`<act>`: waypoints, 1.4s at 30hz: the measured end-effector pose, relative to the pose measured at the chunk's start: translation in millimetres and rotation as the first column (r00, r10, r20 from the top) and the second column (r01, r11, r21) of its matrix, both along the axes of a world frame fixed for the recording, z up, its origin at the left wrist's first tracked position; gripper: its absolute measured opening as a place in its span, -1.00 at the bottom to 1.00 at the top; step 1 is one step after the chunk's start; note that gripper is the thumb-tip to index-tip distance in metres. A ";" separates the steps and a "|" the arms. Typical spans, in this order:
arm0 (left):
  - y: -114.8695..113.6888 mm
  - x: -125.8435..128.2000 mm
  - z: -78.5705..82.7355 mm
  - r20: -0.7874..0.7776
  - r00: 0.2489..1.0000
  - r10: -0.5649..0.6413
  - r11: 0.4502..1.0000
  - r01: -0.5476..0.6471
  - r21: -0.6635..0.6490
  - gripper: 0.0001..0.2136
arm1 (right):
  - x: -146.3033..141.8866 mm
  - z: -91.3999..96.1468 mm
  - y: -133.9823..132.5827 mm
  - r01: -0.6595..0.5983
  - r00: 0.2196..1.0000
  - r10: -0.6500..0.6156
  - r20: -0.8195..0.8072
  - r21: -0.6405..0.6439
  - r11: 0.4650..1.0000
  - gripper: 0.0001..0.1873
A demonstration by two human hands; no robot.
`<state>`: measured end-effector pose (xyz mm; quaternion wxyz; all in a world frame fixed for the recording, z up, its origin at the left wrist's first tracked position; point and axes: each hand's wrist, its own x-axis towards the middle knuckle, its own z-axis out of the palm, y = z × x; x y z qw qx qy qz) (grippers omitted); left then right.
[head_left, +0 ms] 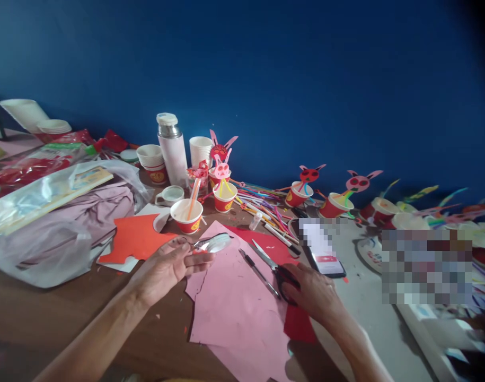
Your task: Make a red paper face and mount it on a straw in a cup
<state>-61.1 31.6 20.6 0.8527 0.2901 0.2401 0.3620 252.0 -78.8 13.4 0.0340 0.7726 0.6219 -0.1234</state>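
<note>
My left hand [162,270] is raised over the left edge of the pink paper sheets [234,297]. Between its thumb and fingers is a shiny, whitish see-through item [216,242], whose kind I cannot make out. On the right, my right hand [316,292] is closed around the black handles of the scissors [265,254]. Their blades point away to the upper left, slightly apart, low over the red paper [242,233]. A pen [260,273] lies on the pink sheets, just left of the scissors.
Orange cut paper [134,239] and a plastic bag [59,228] lie at left. Behind stand a thermos [173,151], a paper cup with straws [186,215] and rabbit-faced cup figures [225,197]. Straws [262,204] are strewn near a phone [322,249]. Pixelation covers part of the right.
</note>
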 end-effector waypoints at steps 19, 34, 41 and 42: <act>0.2 4.5 7.5 0.097 0.994 0.044 0.997 -0.038 -0.066 -0.88 | -48.9 2.8 -17.9 -0.280 0.059 0.126 -0.990 0.104 0.954 -0.29; -5.9 16.4 8.3 0.155 0.987 0.034 0.993 -0.015 -0.121 -0.96 | -80.3 -4.8 -3.3 -0.247 -0.049 0.131 -0.990 0.139 0.959 -0.35; -6.6 16.1 6.5 0.182 0.983 0.012 0.991 0.014 -0.137 -0.91 | -88.3 -1.3 -3.2 -0.197 -0.074 0.176 -0.982 0.187 0.962 -0.42; -6.5 15.7 6.4 0.180 0.984 0.011 0.990 0.014 -0.138 -0.90 | -88.8 -1.2 -3.4 -0.190 -0.077 0.183 -0.980 0.194 0.962 -0.42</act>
